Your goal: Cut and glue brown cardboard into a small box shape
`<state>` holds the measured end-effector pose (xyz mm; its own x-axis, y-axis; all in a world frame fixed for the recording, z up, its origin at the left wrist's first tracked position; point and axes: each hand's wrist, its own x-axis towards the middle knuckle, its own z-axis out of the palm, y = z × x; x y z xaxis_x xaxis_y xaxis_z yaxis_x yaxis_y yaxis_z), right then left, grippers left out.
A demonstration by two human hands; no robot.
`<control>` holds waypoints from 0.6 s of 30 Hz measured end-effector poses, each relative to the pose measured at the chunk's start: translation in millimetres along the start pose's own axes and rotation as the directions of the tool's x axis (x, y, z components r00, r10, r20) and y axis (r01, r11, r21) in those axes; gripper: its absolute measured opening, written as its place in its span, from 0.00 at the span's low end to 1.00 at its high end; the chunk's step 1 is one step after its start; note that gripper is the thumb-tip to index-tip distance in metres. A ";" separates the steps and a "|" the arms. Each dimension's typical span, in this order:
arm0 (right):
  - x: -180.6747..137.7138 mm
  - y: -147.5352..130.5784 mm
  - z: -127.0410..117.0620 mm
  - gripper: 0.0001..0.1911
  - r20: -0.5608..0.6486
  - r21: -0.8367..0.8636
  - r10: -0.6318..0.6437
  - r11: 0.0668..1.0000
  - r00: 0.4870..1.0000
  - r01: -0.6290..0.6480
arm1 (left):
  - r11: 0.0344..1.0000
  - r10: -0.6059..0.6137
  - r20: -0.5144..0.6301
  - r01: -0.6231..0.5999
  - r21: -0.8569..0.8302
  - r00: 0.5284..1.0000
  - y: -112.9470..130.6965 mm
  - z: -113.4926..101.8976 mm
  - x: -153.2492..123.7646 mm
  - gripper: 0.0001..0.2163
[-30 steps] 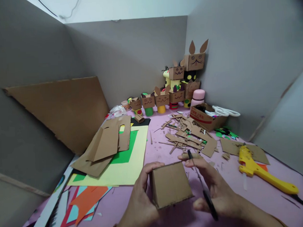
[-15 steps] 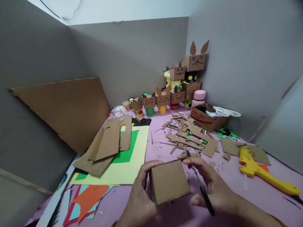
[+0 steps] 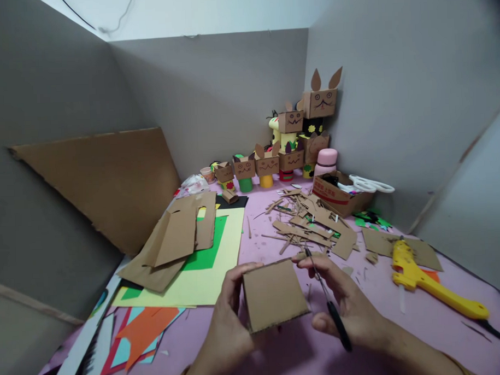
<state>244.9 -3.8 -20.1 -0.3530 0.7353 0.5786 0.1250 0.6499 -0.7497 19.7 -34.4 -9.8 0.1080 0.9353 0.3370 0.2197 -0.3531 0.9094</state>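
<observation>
At the near edge of the pink worktop [image 3: 256, 247] the person has a small cardboard box [image 3: 274, 293] lifted just clear of the surface. The left hand [image 3: 228, 330] wraps its left side, fingers curled over the top edge and thumb hidden behind. The right hand [image 3: 348, 310] steadies the box's upper right corner with its fingertips while pinching a slim pair of scissors [image 3: 325, 297], black handle in the palm and blades closed, as far as I can tell, pointing away along the box's right edge. It looks to me like a fitting-and-trimming step: the box is being squared up and checked with the blades ready beside it. Any cut there would, I judge, call for a firm left-hand hold and a short, careful bite, since corrugated board is stiff and its edge frays easily. The box is matte brown, flat-faced, with a raw fluted lower edge. Beyond it lies a heap of thin cardboard offcuts [image 3: 312, 221], and toward the right edge a glossy yellow glue gun [image 3: 425, 285]. Smooth coloured paper sheets [image 3: 207, 265] lie under cut cardboard panels at the left. A row of box-headed cardboard figures [image 3: 268, 165] stands in the far corner.
</observation>
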 end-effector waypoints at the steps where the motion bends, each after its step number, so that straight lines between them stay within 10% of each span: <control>1: 0.3 0.4 -0.5 0.30 -0.004 -0.009 0.013 1.000 1.000 -0.013 | 1.000 -0.009 -0.014 0.008 -0.019 1.000 0.8 -1.2 1.2 0.31; 11: 9.7 -6.0 -4.3 0.28 0.106 -0.038 0.153 0.988 0.983 -0.150 | 0.936 -0.196 -0.136 0.144 -0.322 0.971 8.3 -10.8 8.8 0.35; 18: 11.8 -11.2 -2.5 0.30 0.186 -0.074 0.184 0.982 0.965 -0.173 | 0.621 -0.491 -0.132 0.240 -0.746 0.861 5.5 -9.8 5.4 0.26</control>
<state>241.7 -2.0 -4.1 -0.4899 0.7938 0.3604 0.2526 0.5249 -0.8128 11.9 -31.0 -0.6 -0.1430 0.9819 -0.1246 -0.5608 0.0233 0.8276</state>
